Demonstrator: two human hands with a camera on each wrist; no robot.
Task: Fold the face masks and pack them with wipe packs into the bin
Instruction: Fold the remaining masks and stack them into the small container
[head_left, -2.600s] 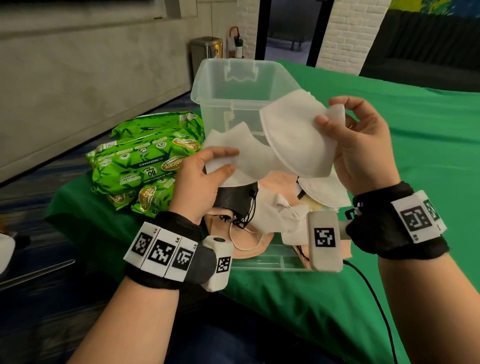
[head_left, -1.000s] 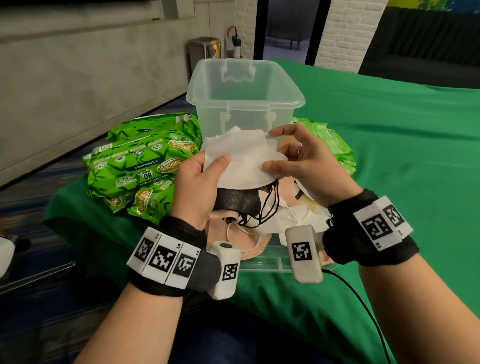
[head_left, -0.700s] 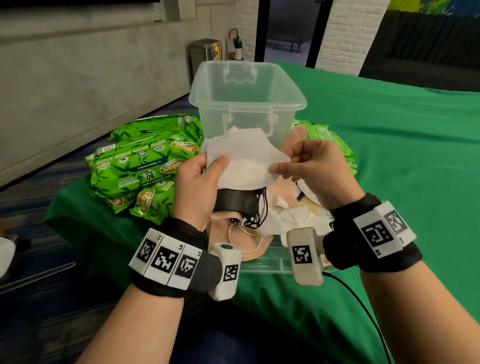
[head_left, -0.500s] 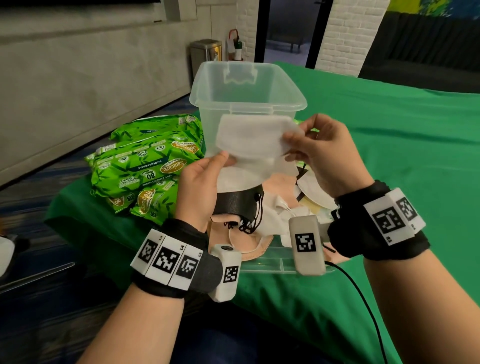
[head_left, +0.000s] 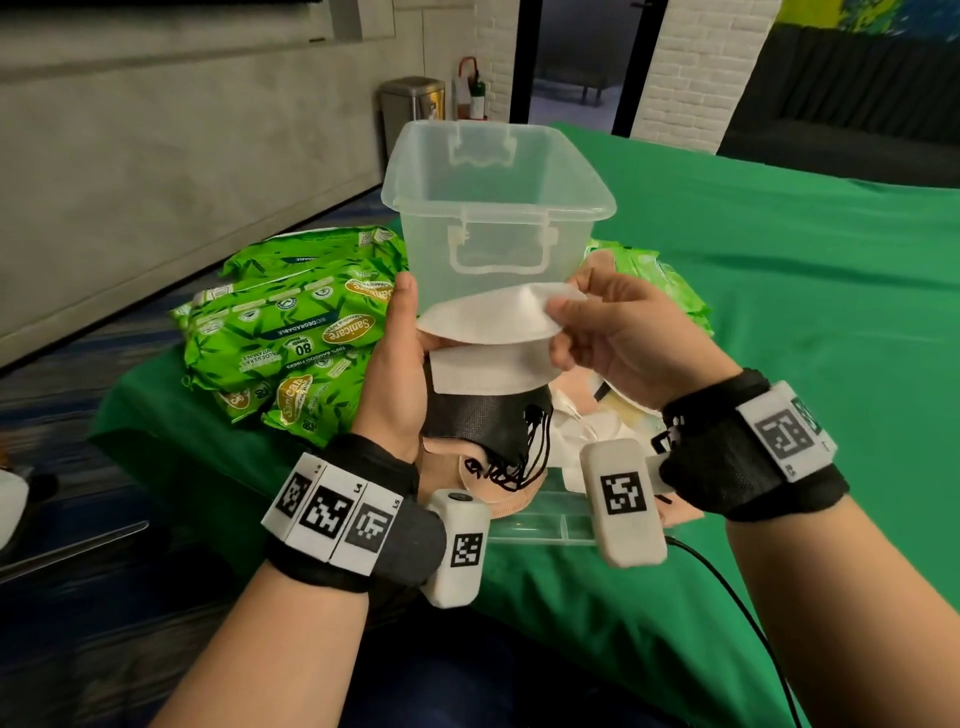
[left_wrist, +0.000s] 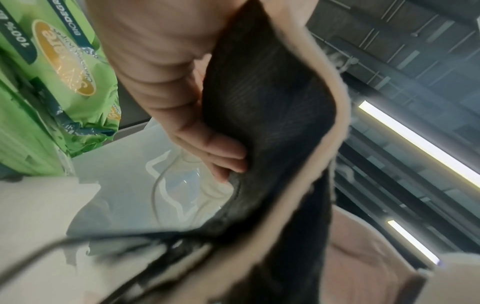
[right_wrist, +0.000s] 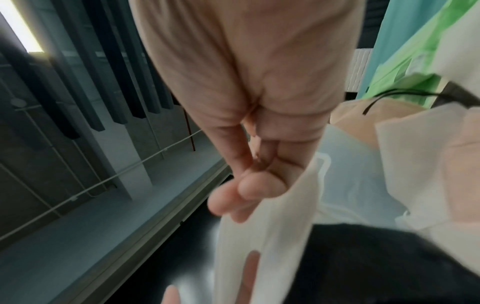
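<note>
From above, the right hand (head_left: 618, 332) pinches a white mask (head_left: 488, 319) in front of the bin (head_left: 498, 208); it looks light and floppy, best held by its edge. The left wrist view shows the left hand (left_wrist: 166, 82) clasping a folded black mask (left_wrist: 272, 102). In the right wrist view, thumb and fingers (right_wrist: 233, 201) nip the white edge.

The left hand (head_left: 395, 374) grips a stack of folded masks, black mask (head_left: 483, 421) under white ones, while the right hand (head_left: 618, 338) pinches the top white mask (head_left: 488, 319) just near the clear plastic bin (head_left: 498, 208). Green wipe packs (head_left: 291, 332) lie left on the green-covered tabletop (head_left: 779, 270).
</note>
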